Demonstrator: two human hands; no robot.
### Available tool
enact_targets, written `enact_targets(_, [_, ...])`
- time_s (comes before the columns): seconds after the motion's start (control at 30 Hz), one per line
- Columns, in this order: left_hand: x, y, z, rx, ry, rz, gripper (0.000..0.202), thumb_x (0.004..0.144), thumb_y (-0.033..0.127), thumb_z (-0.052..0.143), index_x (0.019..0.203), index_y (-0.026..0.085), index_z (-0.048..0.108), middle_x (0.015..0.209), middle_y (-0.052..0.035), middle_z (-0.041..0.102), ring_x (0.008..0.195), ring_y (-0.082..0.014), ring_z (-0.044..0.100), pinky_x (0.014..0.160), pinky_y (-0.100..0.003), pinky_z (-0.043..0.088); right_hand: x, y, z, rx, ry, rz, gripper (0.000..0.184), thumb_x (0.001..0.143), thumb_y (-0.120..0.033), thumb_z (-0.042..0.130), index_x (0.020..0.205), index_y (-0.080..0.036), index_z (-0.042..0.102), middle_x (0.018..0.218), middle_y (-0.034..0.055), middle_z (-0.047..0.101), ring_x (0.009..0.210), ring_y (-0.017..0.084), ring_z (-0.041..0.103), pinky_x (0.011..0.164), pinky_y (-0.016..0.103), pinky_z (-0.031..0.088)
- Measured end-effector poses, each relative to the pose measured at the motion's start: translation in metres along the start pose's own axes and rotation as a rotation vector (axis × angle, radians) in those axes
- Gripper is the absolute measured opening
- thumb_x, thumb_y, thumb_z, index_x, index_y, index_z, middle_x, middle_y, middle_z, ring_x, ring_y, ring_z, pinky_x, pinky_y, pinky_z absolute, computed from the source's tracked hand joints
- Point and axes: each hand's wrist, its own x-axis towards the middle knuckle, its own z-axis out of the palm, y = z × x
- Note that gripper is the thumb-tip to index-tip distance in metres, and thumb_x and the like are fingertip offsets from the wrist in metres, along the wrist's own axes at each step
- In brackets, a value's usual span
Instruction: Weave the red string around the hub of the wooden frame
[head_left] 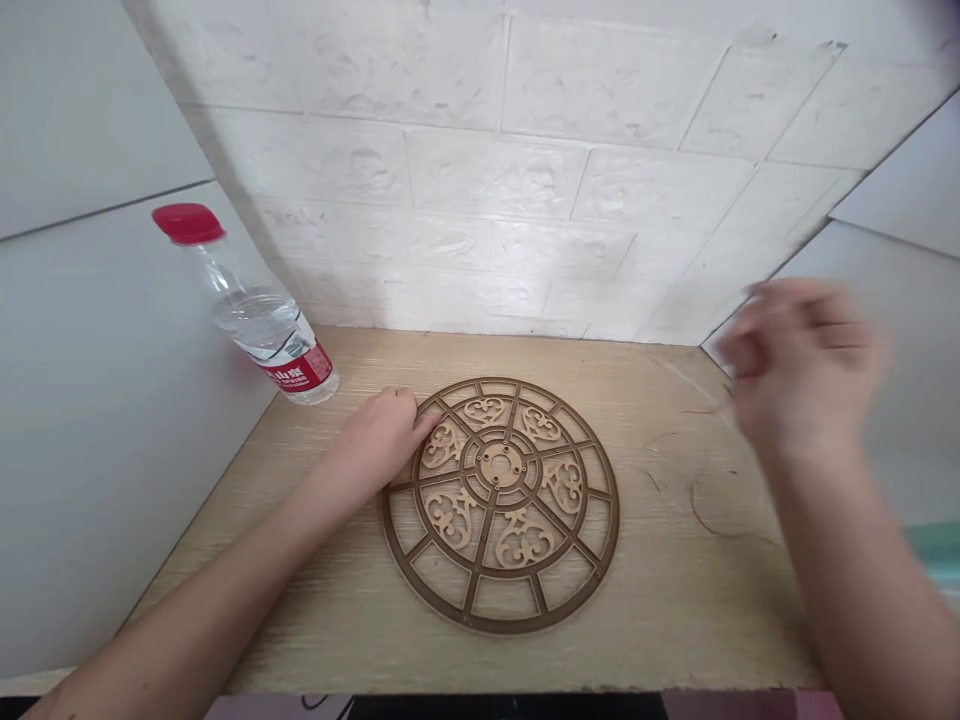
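A round openwork wooden disc point(466, 580) lies flat on the wooden tabletop, with spokes, scroll-shaped cutouts and a small holed hub. At its upper left edge is my left hand point(386, 430), closed on the rim with the thumb over the frame and the other fingers curled at the outer side. My right hand point(806, 350) is raised off to the right, away from the disc and blurred by motion. Its fingers look curled together in a pinch; whatever they hold, if anything, is too smeared to name. A thin reddish thread point(697, 510) trails over the tabletop below it.
A clear water bottle point(259, 320) with a red cap stands at the back left by the grey side panel point(97, 400). White brick-pattern wall point(480, 180) closes off the back. A green object point(934, 550) shows partly at the right edge, behind my forearm.
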Motion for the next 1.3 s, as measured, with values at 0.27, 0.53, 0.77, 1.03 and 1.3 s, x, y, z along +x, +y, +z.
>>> enact_targets(0.27, [0.007, -0.005, 0.008, -0.062, 0.013, 0.038, 0.038, 0.087, 0.052, 0.042, 0.085, 0.016, 0.056, 0.088, -0.0129, 0.063, 0.080, -0.0268, 0.059, 0.067, -0.035, 0.040, -0.063, 0.014, 0.107, -0.111, -0.694, 0.119, 0.016, 0.093, -0.028, 0.051, 0.096, -0.022, 0.065, 0.096, 0.0033, 0.068, 0.088, 0.017, 0.062, 0.079, 0.033, 0.050])
enact_targets(0.53, [0.005, 0.008, -0.017, -0.851, -0.160, -0.052, 0.033, 0.081, 0.049, 0.056, 0.091, 0.018, 0.058, 0.092, -0.0054, 0.066, 0.083, -0.0214, 0.062, 0.069, -0.031, 0.045, -0.065, 0.014, 0.109, -0.149, -0.699, -0.039, 0.023, 0.092, -0.014, 0.046, 0.100, -0.023, 0.066, 0.098, 0.0031, 0.067, 0.093, 0.016, 0.062, 0.084, 0.032, 0.049])
enact_targets(0.77, [-0.006, 0.028, -0.018, -1.823, -0.512, 0.007, 0.048, 0.075, 0.013, 0.057, 0.122, 0.020, 0.053, 0.109, -0.0070, 0.068, 0.092, -0.0222, 0.066, 0.082, -0.037, 0.050, -0.066, 0.002, 0.107, -0.206, -0.586, -0.125, 0.021, 0.092, -0.016, 0.048, 0.109, -0.021, 0.060, 0.107, 0.0055, 0.067, 0.099, 0.017, 0.062, 0.089, 0.035, 0.049])
enact_targets(1.03, [-0.014, 0.036, -0.018, -1.912, -0.463, -0.011, 0.052, 0.070, 0.004, 0.054, 0.120, 0.019, 0.054, 0.103, -0.0045, 0.071, 0.084, -0.0220, 0.069, 0.075, -0.034, 0.052, -0.060, -0.012, 0.095, -0.220, -0.686, -0.215, 0.021, 0.092, -0.009, 0.045, 0.098, -0.021, 0.061, 0.098, 0.0042, 0.065, 0.094, 0.016, 0.060, 0.083, 0.033, 0.050])
enact_targets(1.3, [-0.018, 0.036, -0.020, -1.851, -0.385, -0.025, 0.047, 0.067, 0.010, 0.059, 0.112, 0.021, 0.056, 0.100, -0.0023, 0.069, 0.084, -0.0207, 0.067, 0.072, -0.030, 0.050, -0.061, -0.018, 0.089, -0.238, -0.723, -0.238, 0.025, 0.092, -0.009, 0.042, 0.104, -0.021, 0.062, 0.100, 0.0057, 0.063, 0.094, 0.017, 0.058, 0.081, 0.034, 0.049])
